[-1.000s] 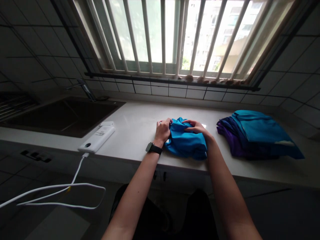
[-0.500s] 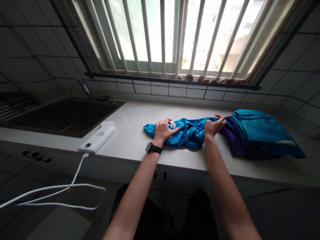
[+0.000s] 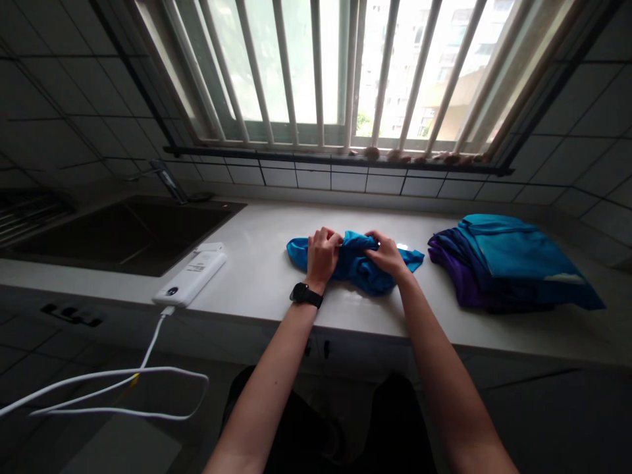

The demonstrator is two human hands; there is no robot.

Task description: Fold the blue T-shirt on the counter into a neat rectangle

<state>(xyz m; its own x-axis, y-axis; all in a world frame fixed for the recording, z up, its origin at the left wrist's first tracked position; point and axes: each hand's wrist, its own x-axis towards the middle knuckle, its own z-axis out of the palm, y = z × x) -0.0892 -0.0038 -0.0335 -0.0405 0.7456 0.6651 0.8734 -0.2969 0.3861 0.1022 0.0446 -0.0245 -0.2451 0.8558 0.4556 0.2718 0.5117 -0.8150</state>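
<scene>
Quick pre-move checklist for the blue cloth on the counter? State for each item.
Both hands on cloth: ok. The left hand and right hand grip the blue garment.
Garment lying flat: not ok, it is bunched up.
Garment fully on the white countertop: ok.
Separate from the folded stack of clothes: ok, a narrow gap shows.
Power bank and white cable away from the garment: ok.
Garment dry: cannot tell.
</scene>
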